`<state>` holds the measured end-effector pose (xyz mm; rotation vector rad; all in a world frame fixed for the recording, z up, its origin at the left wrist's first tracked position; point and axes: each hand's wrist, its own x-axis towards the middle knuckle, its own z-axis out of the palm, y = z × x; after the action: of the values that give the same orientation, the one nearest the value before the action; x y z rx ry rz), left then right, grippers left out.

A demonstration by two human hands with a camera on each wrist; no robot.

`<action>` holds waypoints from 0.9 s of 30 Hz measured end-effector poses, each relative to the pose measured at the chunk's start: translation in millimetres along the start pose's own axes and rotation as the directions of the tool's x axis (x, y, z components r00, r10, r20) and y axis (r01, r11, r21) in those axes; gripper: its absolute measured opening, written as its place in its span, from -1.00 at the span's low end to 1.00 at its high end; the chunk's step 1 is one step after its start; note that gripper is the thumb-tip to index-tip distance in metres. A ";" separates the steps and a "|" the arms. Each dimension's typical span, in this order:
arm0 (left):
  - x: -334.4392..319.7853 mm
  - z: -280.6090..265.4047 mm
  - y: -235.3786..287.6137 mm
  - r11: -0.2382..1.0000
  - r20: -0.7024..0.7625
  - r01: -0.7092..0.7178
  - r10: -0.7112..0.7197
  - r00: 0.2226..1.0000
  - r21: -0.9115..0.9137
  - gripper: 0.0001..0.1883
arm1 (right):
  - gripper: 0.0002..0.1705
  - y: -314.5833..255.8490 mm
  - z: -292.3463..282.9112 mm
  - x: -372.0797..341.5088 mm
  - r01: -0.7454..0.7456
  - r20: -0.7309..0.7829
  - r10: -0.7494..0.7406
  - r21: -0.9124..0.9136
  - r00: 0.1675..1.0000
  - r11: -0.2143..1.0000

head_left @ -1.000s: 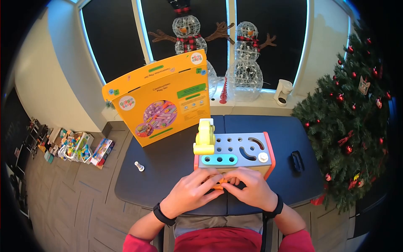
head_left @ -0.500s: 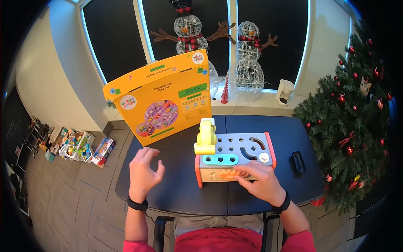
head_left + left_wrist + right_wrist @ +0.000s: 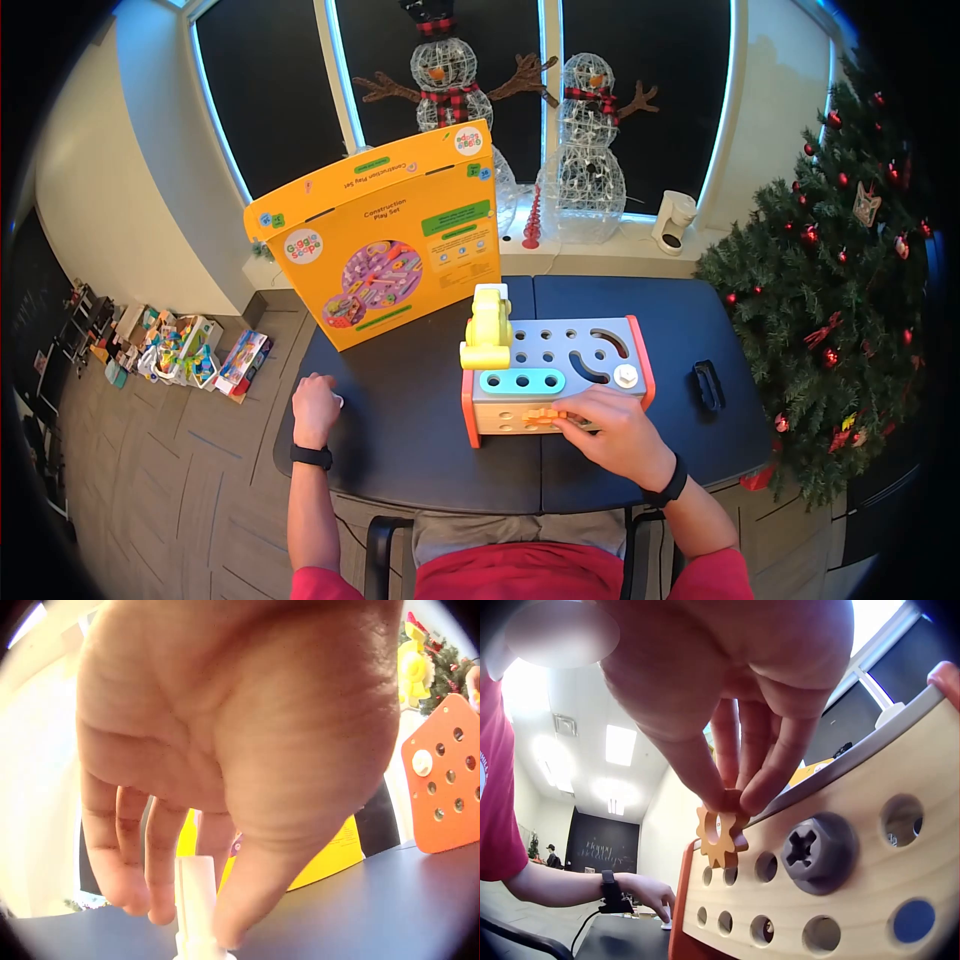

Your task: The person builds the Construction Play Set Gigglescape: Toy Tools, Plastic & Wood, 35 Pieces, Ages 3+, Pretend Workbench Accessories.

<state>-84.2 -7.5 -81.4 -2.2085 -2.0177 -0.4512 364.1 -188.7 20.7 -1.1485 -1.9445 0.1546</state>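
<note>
My right hand (image 3: pixel 615 435) pinches an orange toy gear (image 3: pixel 721 832) by its top edge, between thumb and fingertips. The gear is held upright close to the wooden front panel (image 3: pixel 870 780) of a toy workbench, near its upper row of holes. A grey cross-slot bolt (image 3: pixel 819 853) sits in that panel. Far to the left, my left hand (image 3: pixel 316 408) reaches down at the table with thumb and fingers around a white toy bolt (image 3: pixel 196 907) standing shaft up. The thumb tip lies against the bolt's side.
On the grey workbench top (image 3: pixel 540 337) are a yellow piece (image 3: pixel 488 330), a turquoise strip (image 3: pixel 522 381) and a white bolt head (image 3: pixel 626 376). A yellow box (image 3: pixel 385 240) stands behind on the dark table (image 3: pixel 400 450). A black piece (image 3: pixel 708 386) lies to the right.
Both hands were together at the gear in front of the workbench. The left hand let go and moved left, then down to the white bolt. The right hand kept the gear, bringing it to the front panel.
</note>
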 end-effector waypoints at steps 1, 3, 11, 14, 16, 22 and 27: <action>0.7 5.1 -4.5 0.999 -0.009 0.027 -0.027 1.000 -0.043 -0.77 | -0.79 1.2 1.4 -0.7 -0.001 0.000 0.001 -0.001 1.000 1.000; 2.8 11.0 -10.8 0.996 0.003 0.062 -0.061 0.998 -0.065 -0.77 | -0.80 3.4 3.8 -1.8 0.008 -0.007 -0.008 -0.010 1.000 1.000; -8.0 -13.2 10.4 0.971 -0.082 0.022 -0.043 0.996 -0.237 -0.82 | -0.79 -0.3 5.6 -1.6 -0.008 0.041 0.012 -0.102 0.999 0.995; -15.1 -39.8 36.7 0.942 -0.169 -0.103 0.050 0.984 -0.320 -0.84 | -0.78 0.1 7.5 -0.3 0.055 0.034 -0.049 -0.191 0.998 0.980; -19.3 -50.6 49.8 0.892 -0.208 -0.161 0.078 0.975 -0.421 -0.82 | -0.78 0.1 8.0 1.1 0.073 0.031 -0.068 -0.226 0.997 0.971; -32.3 -76.5 77.6 0.807 -0.274 -0.269 0.139 0.952 -0.525 -0.73 | -0.85 0.6 9.2 2.0 0.112 0.040 -0.105 -0.254 0.994 0.961; -42.6 -92.2 98.2 0.770 -0.301 -0.319 0.173 0.938 -0.553 -0.58 | -0.81 2.2 11.5 0.6 0.122 0.016 -0.122 -0.278 0.992 0.953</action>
<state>-3.1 -84.7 4.6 -2.5390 -1.5594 -1.4040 357.1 -183.6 12.7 -1.1998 -2.0754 -0.1926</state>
